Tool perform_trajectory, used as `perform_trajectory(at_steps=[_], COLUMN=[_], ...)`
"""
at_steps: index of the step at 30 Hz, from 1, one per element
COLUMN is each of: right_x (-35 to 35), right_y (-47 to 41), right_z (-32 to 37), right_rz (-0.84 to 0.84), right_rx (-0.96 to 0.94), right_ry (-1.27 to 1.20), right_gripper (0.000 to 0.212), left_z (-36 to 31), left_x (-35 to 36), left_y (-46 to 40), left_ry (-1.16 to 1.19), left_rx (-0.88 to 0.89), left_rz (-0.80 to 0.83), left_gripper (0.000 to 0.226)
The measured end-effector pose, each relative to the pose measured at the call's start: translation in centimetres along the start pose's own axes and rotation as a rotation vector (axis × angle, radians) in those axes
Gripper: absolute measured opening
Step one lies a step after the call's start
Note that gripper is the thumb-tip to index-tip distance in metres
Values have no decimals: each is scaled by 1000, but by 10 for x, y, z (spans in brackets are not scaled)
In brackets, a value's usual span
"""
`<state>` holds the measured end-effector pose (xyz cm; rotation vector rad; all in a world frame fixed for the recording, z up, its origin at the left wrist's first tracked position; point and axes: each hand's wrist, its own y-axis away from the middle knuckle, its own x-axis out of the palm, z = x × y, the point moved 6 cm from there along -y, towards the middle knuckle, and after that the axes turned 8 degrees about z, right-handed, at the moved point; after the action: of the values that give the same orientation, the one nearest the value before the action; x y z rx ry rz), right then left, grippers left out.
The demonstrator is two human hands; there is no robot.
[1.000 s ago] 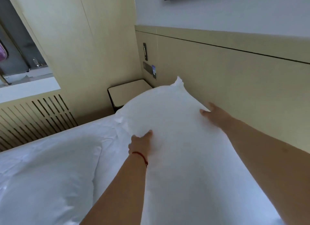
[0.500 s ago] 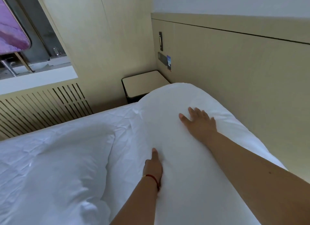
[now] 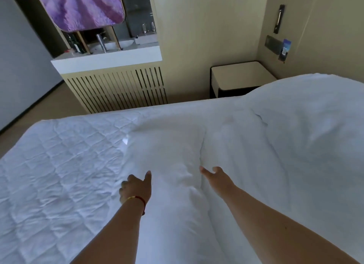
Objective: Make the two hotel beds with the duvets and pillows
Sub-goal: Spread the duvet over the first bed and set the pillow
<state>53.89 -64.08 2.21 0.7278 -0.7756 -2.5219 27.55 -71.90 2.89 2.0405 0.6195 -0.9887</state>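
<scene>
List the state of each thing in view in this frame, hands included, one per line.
Left hand: fingers curled at the left edge of the second pillow, thumb out; a firm grip is not clear.
Right hand: open, at the second pillow's right edge.
Second pillow: flat on the bed, between the hands.
First pillow: lying at the head end, plump.
Mattress pad: quilted, bare, no duvet on it.
Nightstand: top bare.

Single head-worn view: looked forward and down, close over the bed (image 3: 59,175), faced the nightstand (image 3: 242,76) and slatted radiator cover (image 3: 118,88).
</scene>
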Motion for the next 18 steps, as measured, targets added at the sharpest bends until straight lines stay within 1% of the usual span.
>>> perform_trajectory(at_steps=[2,4,7,8,11,13,15,16,18], right_x=[36,68,103,110,122,126,122,117,100], right_y=[-10,-16,-28,-30,-33,-28,-18,-13,-4], right_z=[-15,-32,-59,-65,-71,-61,-45,-38,-20], right_rz=[20,62,73,61,24,12,-5,-20,-59], right_rx=[89,157,219,228,180,124,66,52,19], right_ry=[-47,-129,-271,-307,-437,-502,-552,-573,-632], right_gripper=[84,92,125,127,115,105,79,70,69], left_z=[46,85,126,134,138,130,115,105,83], left_x=[0,8,26,30,31,28,18,9,-15], left_y=[-27,-45,-58,-61,-67,-68,-62,-57,-48], left_ry=[9,89,218,254,357,469,600,651,714], left_rx=[-94,-165,-207,-207,-221,-161,-82,-45,15], left_rz=[73,156,252,275,309,354,403,401,350], left_gripper=[91,102,113,115,106,99,80,69,55])
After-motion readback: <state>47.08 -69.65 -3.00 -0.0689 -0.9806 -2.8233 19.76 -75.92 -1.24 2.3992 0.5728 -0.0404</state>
